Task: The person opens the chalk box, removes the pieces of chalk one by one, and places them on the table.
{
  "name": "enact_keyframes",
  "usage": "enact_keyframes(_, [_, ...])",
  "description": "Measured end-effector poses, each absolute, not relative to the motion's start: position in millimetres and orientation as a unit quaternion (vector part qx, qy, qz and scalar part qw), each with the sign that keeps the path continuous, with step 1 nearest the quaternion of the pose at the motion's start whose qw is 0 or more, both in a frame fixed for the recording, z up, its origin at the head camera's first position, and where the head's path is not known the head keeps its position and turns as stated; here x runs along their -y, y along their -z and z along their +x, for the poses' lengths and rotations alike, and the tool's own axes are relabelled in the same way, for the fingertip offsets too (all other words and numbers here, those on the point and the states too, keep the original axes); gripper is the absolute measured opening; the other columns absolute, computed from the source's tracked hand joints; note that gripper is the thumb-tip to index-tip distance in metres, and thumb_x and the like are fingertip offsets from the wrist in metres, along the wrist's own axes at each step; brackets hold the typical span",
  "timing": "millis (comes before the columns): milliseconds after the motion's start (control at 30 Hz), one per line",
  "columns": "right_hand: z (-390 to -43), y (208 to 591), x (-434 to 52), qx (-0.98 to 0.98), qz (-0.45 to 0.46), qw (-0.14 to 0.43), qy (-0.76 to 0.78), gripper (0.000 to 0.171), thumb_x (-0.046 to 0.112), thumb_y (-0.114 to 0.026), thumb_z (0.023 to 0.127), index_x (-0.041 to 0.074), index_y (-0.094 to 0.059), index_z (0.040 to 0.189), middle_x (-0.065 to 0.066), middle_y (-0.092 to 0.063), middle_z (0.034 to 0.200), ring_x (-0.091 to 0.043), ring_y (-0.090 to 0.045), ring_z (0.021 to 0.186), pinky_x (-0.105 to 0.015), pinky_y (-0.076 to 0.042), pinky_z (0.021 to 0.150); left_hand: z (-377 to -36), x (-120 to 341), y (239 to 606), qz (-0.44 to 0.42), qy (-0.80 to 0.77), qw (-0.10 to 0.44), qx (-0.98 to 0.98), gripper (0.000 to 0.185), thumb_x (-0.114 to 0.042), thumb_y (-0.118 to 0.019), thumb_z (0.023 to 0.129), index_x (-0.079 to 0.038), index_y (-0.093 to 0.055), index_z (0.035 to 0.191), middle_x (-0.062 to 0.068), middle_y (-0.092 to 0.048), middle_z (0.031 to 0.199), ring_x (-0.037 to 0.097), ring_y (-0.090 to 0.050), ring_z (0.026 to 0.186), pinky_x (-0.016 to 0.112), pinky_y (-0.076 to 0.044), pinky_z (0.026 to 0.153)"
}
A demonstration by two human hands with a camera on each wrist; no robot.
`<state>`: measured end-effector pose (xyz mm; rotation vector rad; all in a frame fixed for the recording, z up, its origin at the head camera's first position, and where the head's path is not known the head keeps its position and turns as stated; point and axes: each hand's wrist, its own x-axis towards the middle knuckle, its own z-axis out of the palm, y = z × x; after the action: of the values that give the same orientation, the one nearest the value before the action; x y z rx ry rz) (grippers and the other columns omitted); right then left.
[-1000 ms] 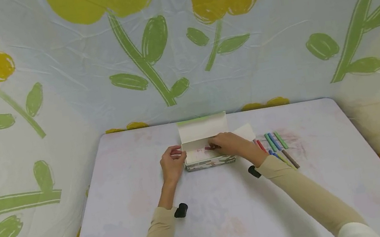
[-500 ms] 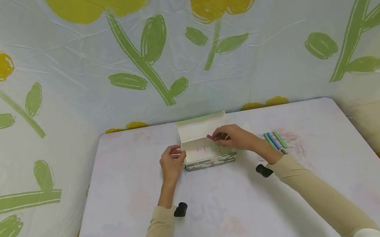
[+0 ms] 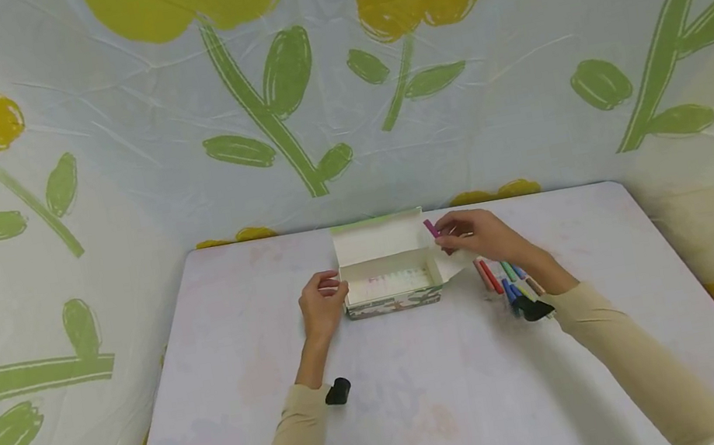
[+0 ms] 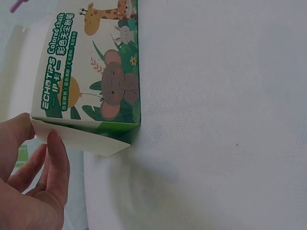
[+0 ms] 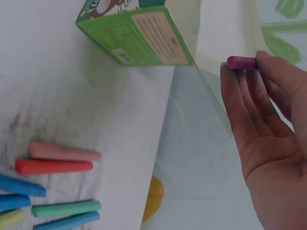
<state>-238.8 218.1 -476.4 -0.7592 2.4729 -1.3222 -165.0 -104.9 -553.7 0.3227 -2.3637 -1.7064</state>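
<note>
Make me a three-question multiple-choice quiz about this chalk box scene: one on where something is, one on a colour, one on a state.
1. Where do the loose chalk sticks lie?
A. right of the box
B. left of the box
C. inside the lid

2. What colour is the chalk in the right hand?
A. yellow
B. purple-pink
C. white

3. How is the box?
A. taped shut
B. crushed flat
C. open, lid up

Answers: 1 A, the sticks lie on the table on the right-hand side. 2 B, the fingertips pinch a purple-pink stick. 3 C, the lid stands up while the left hand holds the box's end.
</note>
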Motion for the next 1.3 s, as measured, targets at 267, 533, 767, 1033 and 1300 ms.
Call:
enact_keyframes(267, [-234.9,470.7,-251.6,-0.845,-0.235,0.115,0.467,0.032,0.015,-0.068,0.101,-0.003,-0.064,0.127,-0.017,-0.073,0.106,-0.029,-0.071,0.094,-0.034,-0.060,0.084,-165.8,104.9,554.9,0.108,0.580,0.107,0.800,0.024,-0.001,-0.077,0.087,0.001,-0.074,0.110,0.015,-0.073,0.091,0.030,-0.070,0.082,0.026,-0.054,0.066])
enact_keyframes(533, [-227.0,469.8,-282.8,-0.838,-0.213,0.104,0.492,0.036,0.013,-0.065,0.102,-0.005,-0.060,0.132,-0.025,-0.068,0.118,-0.023,-0.073,0.097,-0.021,-0.056,0.085,-166.0,104.7,553.6,0.108,0.580,0.105,0.800,0.025,-0.002,-0.077,0.087,0.003,-0.073,0.112,0.015,-0.073,0.092,0.030,-0.070,0.084,0.028,-0.055,0.068])
enact_keyframes(767, [-218.4,480.4,-308.6,-0.854,-0.192,0.092,0.474,0.034,0.015,-0.064,0.103,-0.005,-0.060,0.131,-0.025,-0.067,0.117,-0.016,-0.071,0.097,-0.019,-0.056,0.084,-165.4,104.9,553.5,0.107,0.578,0.109,0.802,0.026,-0.003,-0.077,0.087,0.005,-0.072,0.111,0.015,-0.073,0.091,0.028,-0.069,0.081,0.027,-0.054,0.066])
enact_keyframes(1033, [-204.7,494.7,-338.8,-0.871,-0.163,0.090,0.456,0.037,0.016,-0.063,0.104,-0.007,-0.058,0.132,-0.029,-0.067,0.119,-0.008,-0.069,0.096,-0.013,-0.052,0.083,-166.5,105.5,555.2,0.109,0.581,0.104,0.800,0.026,-0.003,-0.077,0.087,0.004,-0.073,0.112,0.015,-0.074,0.091,0.030,-0.069,0.082,0.027,-0.054,0.065])
enact_keyframes(1300, [-189.4,512.2,-363.5,-0.877,-0.150,0.091,0.447,0.036,0.018,-0.062,0.104,-0.007,-0.059,0.130,-0.027,-0.066,0.119,-0.007,-0.068,0.096,-0.011,-0.050,0.084,-166.4,105.4,554.8,0.113,0.577,0.103,0.803,0.023,-0.004,-0.077,0.088,0.000,-0.073,0.111,0.014,-0.074,0.092,0.030,-0.069,0.083,0.029,-0.055,0.067])
